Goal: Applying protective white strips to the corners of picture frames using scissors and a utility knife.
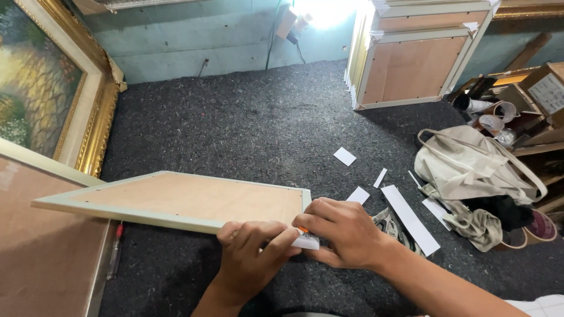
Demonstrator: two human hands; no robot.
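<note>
Plywood-backed and pale-edged, the frame lies face down on the dark felt worktop, its near right corner brought to the person's body so both hands can work it close. Left hand curls over the lower edge at that corner, fingers closed and pressing down, seemingly pinning the frame so it won't slide. Right hand sits just beside it, fingers bunched narrow around something small with an orange tip; what the tool is I cannot tell, since the knuckles hide most of it. Under both hands a white paper piece wraps the corner, likely a protector being fixed there. More white paper strips lie scattered to the right, near at hand as spare stock. A beige cloth bag slumps beyond them. Against the back wall leans a stack of frames showing their backs, out of the way. To the left stands a gold-framed painting, upright against the wall.
</note>
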